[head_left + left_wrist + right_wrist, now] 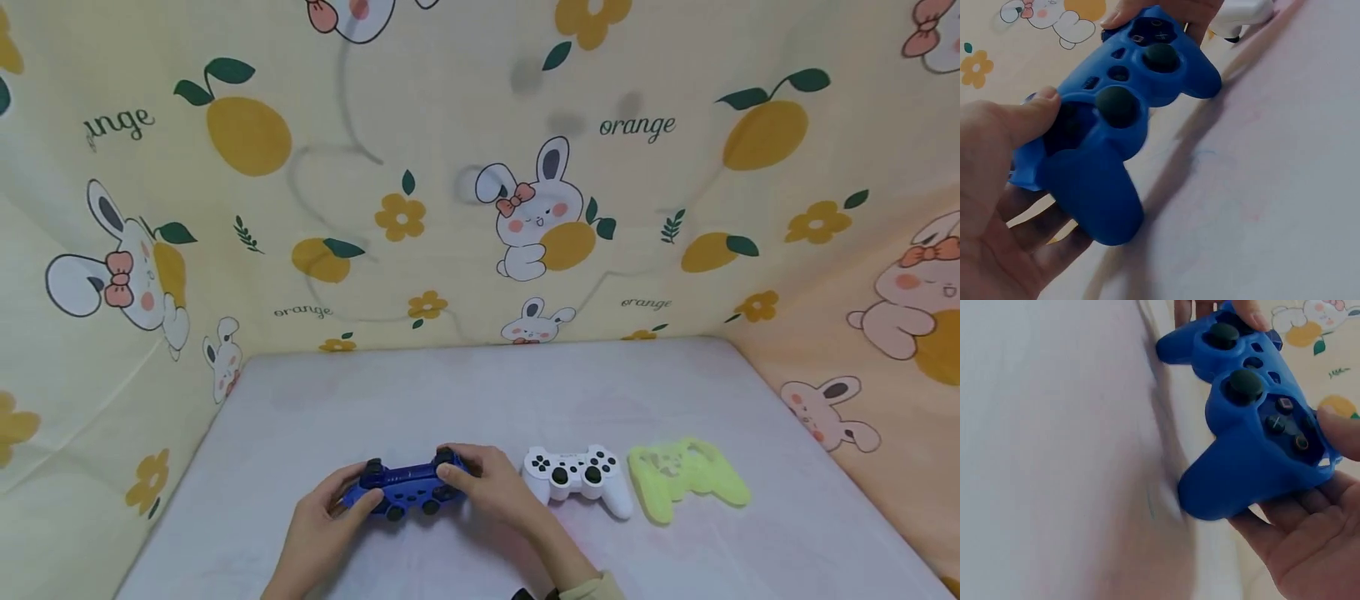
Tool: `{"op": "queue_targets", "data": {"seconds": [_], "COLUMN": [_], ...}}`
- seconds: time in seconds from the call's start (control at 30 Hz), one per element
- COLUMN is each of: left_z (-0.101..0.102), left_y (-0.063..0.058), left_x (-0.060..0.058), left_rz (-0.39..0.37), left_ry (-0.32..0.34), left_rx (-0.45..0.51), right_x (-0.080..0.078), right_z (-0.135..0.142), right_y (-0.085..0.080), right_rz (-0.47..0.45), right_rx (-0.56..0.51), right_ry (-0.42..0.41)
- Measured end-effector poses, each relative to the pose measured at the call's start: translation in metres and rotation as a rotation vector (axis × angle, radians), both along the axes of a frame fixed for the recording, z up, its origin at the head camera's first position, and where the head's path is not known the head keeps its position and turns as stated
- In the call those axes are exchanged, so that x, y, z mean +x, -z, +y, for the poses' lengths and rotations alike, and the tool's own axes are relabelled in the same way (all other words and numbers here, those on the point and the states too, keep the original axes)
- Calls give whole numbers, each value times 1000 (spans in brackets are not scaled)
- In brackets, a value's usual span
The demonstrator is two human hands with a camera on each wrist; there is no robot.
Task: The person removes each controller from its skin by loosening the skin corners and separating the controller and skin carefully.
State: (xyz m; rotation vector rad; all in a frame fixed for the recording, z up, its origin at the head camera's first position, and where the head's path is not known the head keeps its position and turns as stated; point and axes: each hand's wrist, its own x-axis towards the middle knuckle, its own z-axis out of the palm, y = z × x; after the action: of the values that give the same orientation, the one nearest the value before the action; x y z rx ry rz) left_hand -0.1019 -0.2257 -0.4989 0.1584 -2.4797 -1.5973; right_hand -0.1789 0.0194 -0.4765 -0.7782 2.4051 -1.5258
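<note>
And it's the blue pad (411, 490), low and just left of centre in the head view, held over the pale table (420, 392) between two hands. The left hand (322, 517) has one end clamped, thumb on the front, fingers curled beneath; the right hand (491, 483) pinches the other end, thumb at the edge near the shape buttons (1276, 424). Look at the left wrist view: the pad runs on a slant from lower left to top centre, sticks (1116, 106) poking up through a matt blue sleeve (1094, 194). It's dim in there, so whether that sleeve sits fully home along the far edge, I can't say for certain.

How does it handle? Light, I'd judge, with a stiff shell inside and a soft, stretchy skin outside. That skin should give a good, slightly grabby hold, though a hard tug could tear it round the cut-outs. Best purchase looks to be out at the two ends, thumbs above and fingers under, keeping weight off the sticks, the parts I'd call easiest to knock.

Over to the right of the head view, a white pad (574, 473) lies on the table near the right hand, and just beyond it a yellow-green sleeve (692, 482), limp and likely floppy.
</note>
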Motion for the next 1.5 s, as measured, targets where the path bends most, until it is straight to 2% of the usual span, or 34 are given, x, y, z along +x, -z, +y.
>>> {"op": "queue_targets", "data": {"seconds": [0.13, 0.3, 0.47, 0.53, 0.67, 0.73, 0.8, 1.03, 1.13, 1.3, 1.5], "left_z": [0, -1, 2, 5, 9, 9, 8, 1, 1, 0, -3], "left_y": [0, 0, 7, 11, 18, 20, 20, 19, 20, 21, 22], "left_x": [-1, -2, -4, -5, -4, -4, -4, -3, -3, -3, -4], "left_rz": [15, 4, -15, 9, 128, 171, 187, 72, 101, 154, 180], "left_ry": [-25, -51, -93, -112, -112, -102, -79, 35, 34, 38, 19], "left_rx": [-5, -8, 48, 80, 91, 84, 77, -49, -72, -91, -207], "right_x": [0, 4, 7, 7, 8, 8, 8, 9, 8, 8, 3], "right_z": [2, 2, -1, -3, -7, -8, -8, -9, -11, -10, -7], "right_y": [-4, -6, -1, 1, 5, 6, 7, 9, 10, 11, 9], "right_rz": [13, -44, -29, -14, 28, 55, 70, 54, 73, 80, 64], "right_rx": [22, 11, -26, -76, -171, -170, -160, -21, 8, -10, 26], "right_ry": [-10, -13, 57, 111, 221, 245, 234, 155, 170, 180, 110]}}
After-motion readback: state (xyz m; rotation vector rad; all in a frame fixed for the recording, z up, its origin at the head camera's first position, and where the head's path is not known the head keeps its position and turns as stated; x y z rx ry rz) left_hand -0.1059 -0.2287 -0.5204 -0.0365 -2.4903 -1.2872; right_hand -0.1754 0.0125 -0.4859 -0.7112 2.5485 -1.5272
